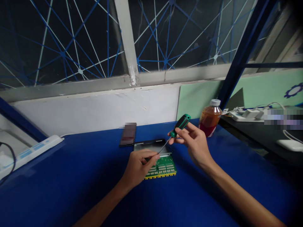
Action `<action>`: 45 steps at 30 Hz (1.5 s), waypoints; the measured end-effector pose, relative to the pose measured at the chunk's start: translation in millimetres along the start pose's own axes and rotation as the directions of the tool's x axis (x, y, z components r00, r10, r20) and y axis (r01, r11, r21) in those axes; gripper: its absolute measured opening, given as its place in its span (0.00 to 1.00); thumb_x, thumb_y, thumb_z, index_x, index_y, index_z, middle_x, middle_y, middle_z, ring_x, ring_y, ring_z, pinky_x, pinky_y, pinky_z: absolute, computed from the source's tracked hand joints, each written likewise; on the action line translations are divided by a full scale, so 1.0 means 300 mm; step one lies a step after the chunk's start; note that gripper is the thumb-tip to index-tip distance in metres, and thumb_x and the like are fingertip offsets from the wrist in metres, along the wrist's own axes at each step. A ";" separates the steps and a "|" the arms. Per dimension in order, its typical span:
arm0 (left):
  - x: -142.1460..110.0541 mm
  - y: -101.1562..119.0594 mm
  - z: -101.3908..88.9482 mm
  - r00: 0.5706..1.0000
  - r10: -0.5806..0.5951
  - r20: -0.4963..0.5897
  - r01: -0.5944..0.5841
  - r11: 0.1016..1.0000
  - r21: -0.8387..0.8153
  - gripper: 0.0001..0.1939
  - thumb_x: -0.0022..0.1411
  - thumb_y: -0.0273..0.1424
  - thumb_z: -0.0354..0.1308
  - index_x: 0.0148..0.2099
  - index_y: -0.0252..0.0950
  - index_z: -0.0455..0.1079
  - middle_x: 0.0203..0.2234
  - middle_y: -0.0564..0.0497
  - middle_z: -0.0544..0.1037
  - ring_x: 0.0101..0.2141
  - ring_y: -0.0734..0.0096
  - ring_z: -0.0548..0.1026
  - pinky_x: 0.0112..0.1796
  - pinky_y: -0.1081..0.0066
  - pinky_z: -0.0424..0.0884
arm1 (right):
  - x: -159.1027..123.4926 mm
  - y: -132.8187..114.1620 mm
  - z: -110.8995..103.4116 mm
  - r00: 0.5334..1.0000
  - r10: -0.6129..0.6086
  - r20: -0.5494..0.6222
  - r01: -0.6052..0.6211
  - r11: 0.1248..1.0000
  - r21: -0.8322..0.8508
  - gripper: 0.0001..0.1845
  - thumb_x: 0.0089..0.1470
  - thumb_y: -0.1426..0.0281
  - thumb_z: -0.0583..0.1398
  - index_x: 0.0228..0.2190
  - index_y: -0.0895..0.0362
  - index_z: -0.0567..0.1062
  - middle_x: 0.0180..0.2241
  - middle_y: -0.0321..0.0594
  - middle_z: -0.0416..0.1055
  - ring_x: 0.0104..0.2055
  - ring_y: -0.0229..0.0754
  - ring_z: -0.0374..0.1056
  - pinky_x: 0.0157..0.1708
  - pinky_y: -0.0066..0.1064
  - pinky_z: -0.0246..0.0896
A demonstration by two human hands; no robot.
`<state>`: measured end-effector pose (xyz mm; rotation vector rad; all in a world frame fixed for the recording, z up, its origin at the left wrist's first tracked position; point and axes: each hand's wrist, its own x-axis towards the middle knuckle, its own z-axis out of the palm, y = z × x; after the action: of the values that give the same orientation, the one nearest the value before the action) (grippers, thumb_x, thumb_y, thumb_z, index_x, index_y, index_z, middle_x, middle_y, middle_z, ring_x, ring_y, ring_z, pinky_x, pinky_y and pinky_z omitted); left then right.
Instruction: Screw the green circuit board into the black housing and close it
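My right hand (195, 140) is closed around the green and black handle of a screwdriver (181, 123), which slants down to the left. Its thin shaft ends at the fingertips of my left hand (142, 164), which are pinched together at the tip; whether a small part sits between them is too small to make out. Beneath both hands lies a green circuit board (165, 167) with rows of pale components and a yellow strip along its near edge. Behind the board, partly hidden by my left hand, is a dark metal casing (149, 145).
A phone (128, 135) lies behind the casing on the blue table (71, 183). To the right stands a bottle of amber drink (210, 118). A white power strip (30, 154) runs along the left. Chargers and cables (255, 113) sit on a dark surface at right.
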<state>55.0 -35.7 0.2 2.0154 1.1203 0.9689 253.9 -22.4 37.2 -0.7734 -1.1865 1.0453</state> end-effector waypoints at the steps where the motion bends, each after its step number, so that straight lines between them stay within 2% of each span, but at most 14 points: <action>1: 0.000 0.000 0.001 1.000 0.004 0.001 -0.004 1.000 0.003 0.14 0.63 0.35 0.54 0.32 0.35 0.77 0.24 0.50 0.75 0.24 0.76 0.68 0.20 0.75 0.59 | -0.001 -0.001 0.003 1.000 0.000 0.006 0.000 1.000 -0.007 0.07 0.53 0.66 0.61 0.32 0.56 0.70 0.27 0.38 0.75 0.24 0.39 0.73 0.29 0.34 0.70; 14: -0.001 -0.004 0.003 1.000 -0.015 -0.002 0.015 1.000 -0.021 0.15 0.64 0.36 0.53 0.35 0.34 0.78 0.23 0.49 0.76 0.22 0.76 0.71 0.20 0.77 0.61 | -0.004 -0.002 0.004 0.999 -0.041 -0.012 0.041 0.999 -0.004 0.07 0.53 0.67 0.61 0.32 0.56 0.70 0.27 0.37 0.74 0.24 0.39 0.73 0.29 0.33 0.69; 23: 0.009 0.009 -0.001 0.999 -0.045 -0.010 0.045 0.997 -0.059 0.13 0.62 0.34 0.54 0.33 0.34 0.77 0.22 0.49 0.76 0.18 0.80 0.66 0.17 0.78 0.59 | -0.002 0.006 0.009 1.000 -0.004 -0.019 0.003 1.000 -0.017 0.07 0.53 0.66 0.61 0.31 0.56 0.69 0.27 0.38 0.74 0.25 0.39 0.72 0.30 0.34 0.69; 34: 0.006 -0.020 0.006 1.000 -0.003 0.001 0.003 0.999 -0.034 0.13 0.63 0.34 0.53 0.34 0.34 0.77 0.26 0.48 0.76 0.23 0.76 0.72 0.18 0.77 0.60 | -0.001 0.020 0.009 0.999 -0.007 -0.034 0.005 0.998 -0.060 0.08 0.52 0.65 0.61 0.31 0.56 0.69 0.29 0.41 0.76 0.25 0.40 0.73 0.29 0.35 0.69; 40: 0.008 -0.008 0.007 1.000 0.006 0.018 -0.006 1.000 -0.011 0.14 0.63 0.33 0.53 0.30 0.34 0.76 0.22 0.50 0.75 0.22 0.77 0.70 0.19 0.77 0.59 | -0.007 0.016 0.014 0.999 -0.020 -0.030 0.019 0.999 -0.051 0.09 0.52 0.64 0.61 0.30 0.56 0.68 0.28 0.39 0.75 0.24 0.39 0.72 0.27 0.33 0.68; 45: 0.003 -0.011 0.010 1.000 -0.015 0.022 0.016 0.999 -0.046 0.14 0.63 0.35 0.54 0.32 0.34 0.77 0.23 0.49 0.75 0.22 0.76 0.70 0.20 0.77 0.61 | -0.014 0.006 0.020 0.998 -0.029 -0.052 0.025 0.997 -0.067 0.10 0.52 0.63 0.62 0.31 0.56 0.69 0.28 0.40 0.75 0.24 0.39 0.72 0.27 0.33 0.68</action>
<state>56.5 -33.8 -3.8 1.9727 1.0911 0.9544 247.5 -25.9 35.4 -0.8302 -1.1878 0.9615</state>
